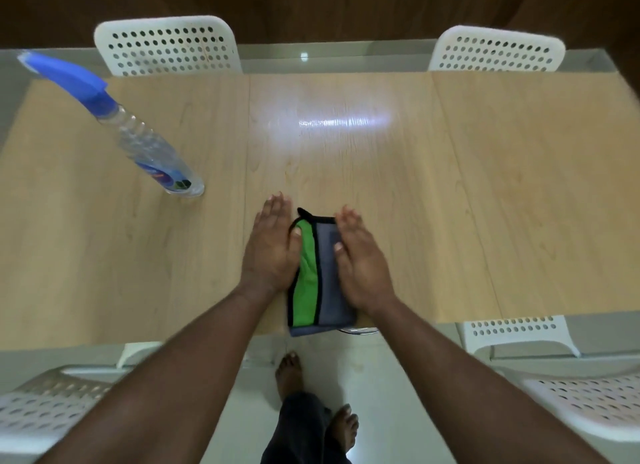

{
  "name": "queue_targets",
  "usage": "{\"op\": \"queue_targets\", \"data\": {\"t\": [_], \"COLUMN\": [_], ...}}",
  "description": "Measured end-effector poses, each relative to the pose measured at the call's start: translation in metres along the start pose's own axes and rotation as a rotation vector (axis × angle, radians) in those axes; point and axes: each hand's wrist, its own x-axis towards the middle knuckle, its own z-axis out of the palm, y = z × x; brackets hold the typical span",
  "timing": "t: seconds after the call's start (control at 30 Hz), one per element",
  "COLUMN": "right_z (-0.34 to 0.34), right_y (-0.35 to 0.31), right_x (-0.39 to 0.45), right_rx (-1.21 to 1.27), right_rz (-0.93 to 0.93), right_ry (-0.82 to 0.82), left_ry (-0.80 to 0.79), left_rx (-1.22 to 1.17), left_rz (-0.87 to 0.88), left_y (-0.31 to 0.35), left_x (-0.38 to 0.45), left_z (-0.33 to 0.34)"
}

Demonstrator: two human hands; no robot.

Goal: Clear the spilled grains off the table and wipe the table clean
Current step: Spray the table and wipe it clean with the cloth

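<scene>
Fingers (pixel 277 207) of both hands lie straight, flanking the folded cloth (pixel 317 273) overhanging the worktop (pixel 450 186) edge; avoid nudging it off.

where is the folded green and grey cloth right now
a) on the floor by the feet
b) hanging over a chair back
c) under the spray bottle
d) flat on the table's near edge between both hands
d: the cloth lies flat at the near edge of the table, the left hand on its left side and the right hand on its right, apart from the spray bottle.
</scene>
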Motion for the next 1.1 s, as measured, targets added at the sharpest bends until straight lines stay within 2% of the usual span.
{"op": "queue_targets", "data": {"t": [0.07,0.17,0.3,0.53,0.73,0.87,0.97,1.1], "right_z": [-0.006,0.000,0.004,0.007,0.007,0.005,0.008,0.010], "right_y": [0.016,0.024,0.028,0.029,0.026,0.022,0.020,0.020], "right_x": [0.011,0.013,0.012,0.015,0.014,0.011,0.010,0.010], "right_rx": [-0.024,-0.102,-0.136,-0.230,-0.329,-0.370,-0.438,-0.482], "right_rz": [0.053,-0.025,-0.030,-0.077,-0.085,-0.085,-0.128,-0.143], "right_ry": [0.012,0.002,0.018,0.052,0.047,0.023,-0.006,-0.035], "left_ry": [-0.017,-0.068,-0.064,-0.020,-0.023,-0.083,-0.080,-0.040], "left_rx": [0.066,0.214,0.403,0.397,0.389,0.419,0.442,0.468], "left_rz": [0.024,0.078,0.018,-0.096,-0.167,-0.093,-0.027,-0.075], "left_y": [0.022,0.054,0.065,0.046,0.054,0.029,0.004,-0.014], "left_x": [-0.023,-0.048,-0.050,0.005,-0.075,-0.102,-0.078,-0.019], "left_z": [0.012,0.035,0.048,0.040,0.039,0.023,0.014,0.003]}}
